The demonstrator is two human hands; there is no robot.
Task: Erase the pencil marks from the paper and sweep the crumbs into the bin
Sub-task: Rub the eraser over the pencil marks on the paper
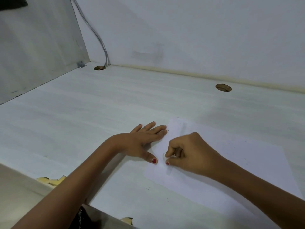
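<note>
1. the left hand (145,139) lay flat on the desk (99,121), palm down, with its fingers straight and slightly spread.
2. its two longest fingertips touched the left edge of the paper (231,162). the thumb was stretched out toward the right hand, its tip at the same edge. this hand held nothing.
3. the right hand (189,152) rested on the paper just beside the left thumb, knuckles up and fingers curled tight.
4. thumb and fingertips pinched a pale piece (166,156) and held it down against the sheet. too little of it showed to tell what it was.
5. the paper lay flat on the near right part of the desk, angled, with its near end passing under the right forearm.
6. a faint grey band (183,128) ran across the sheet, passing beneath the right hand. whether it was pencil could not be told.
7. small dark specks (239,141) were scattered on the paper beyond the right hand, and a few more specks lay on the desk near the sheet's left corner.
8. two round holes were cut in the desk near the back wall, the left hole (99,68) and the right hole (223,87). a cable (99,38) ran down the wall into the left hole.
9. the desk's near edge was chipped (52,180), with yellowish core showing.
</note>
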